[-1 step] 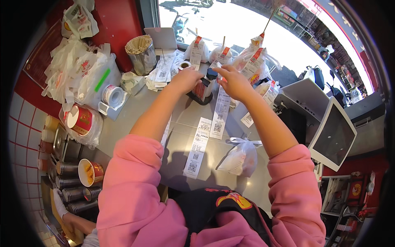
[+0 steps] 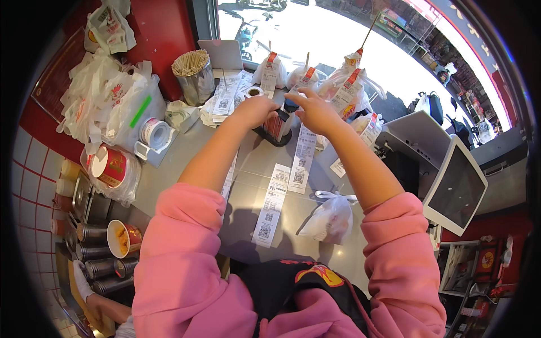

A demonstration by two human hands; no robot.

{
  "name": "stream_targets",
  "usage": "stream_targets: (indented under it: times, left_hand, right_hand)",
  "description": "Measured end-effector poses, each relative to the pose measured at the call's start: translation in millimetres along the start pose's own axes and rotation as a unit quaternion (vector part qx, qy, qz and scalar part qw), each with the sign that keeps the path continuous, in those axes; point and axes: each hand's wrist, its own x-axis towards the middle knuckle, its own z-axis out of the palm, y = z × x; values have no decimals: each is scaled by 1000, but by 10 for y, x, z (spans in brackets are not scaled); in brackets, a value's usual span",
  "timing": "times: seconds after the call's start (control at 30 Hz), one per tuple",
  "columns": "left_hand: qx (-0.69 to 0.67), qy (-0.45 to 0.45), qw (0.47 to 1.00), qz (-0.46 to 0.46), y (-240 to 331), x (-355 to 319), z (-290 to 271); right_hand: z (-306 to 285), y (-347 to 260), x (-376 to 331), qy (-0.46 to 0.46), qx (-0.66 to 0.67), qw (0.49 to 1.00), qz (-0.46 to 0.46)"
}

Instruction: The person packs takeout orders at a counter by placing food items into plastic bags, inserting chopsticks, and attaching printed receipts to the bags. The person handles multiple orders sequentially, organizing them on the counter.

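Observation:
At the far side of the counter, both hands are at a small clear holder with a black base and reddish contents. My left hand has its fingers curled in at the holder's upper left, by a black piece; what they grip is hidden. My right hand hovers at the holder's right, index finger stretched over its top, thumb apart below. A printed receipt strip hangs down below the right hand. Another long receipt lies nearer me, with a tied white plastic bag to its right.
Tied bags with receipts line the window side. At left are a tin of wooden sticks, plastic bags, a red paper bucket and a food cup. A screen stands right. Another person's gloved hand shows lower left.
My right hand has shifted slightly, its index finger now reaching further left over the holder's top. The left hand stays at the holder.

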Motion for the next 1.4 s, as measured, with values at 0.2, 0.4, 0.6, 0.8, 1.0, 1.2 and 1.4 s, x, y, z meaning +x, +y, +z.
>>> stream_targets:
  times: [0.2,0.4,0.6,0.8,1.0,1.2,1.4]
  left_hand:
    - [-29,-41,997,-54,-46,12,68]
    - [-39,3,996,-78,0,-28,140]
    - [-37,57,995,-80,-2,-38,218]
    - [-52,107,992,-42,-45,-44,276]
    - [-55,376,924,-31,226,-184,368]
    - [-125,-1,949,-291,861,-713,870]
    - [-26,-212,932,-294,999,-650,1067]
  right_hand:
    - [301,160,494,-138,-74,988,14]
    - [487,80,579,-106,-159,972,137]
    - [590,144,131,129,118,951,255]
    - [921,-76,-321,112,28,962,249]
    - [571,-350,-682,21,152,988,32]
    - [-223,-231,-1413,213,266,919,197]
    - [-447,-41,-2153,287,324,869,240]
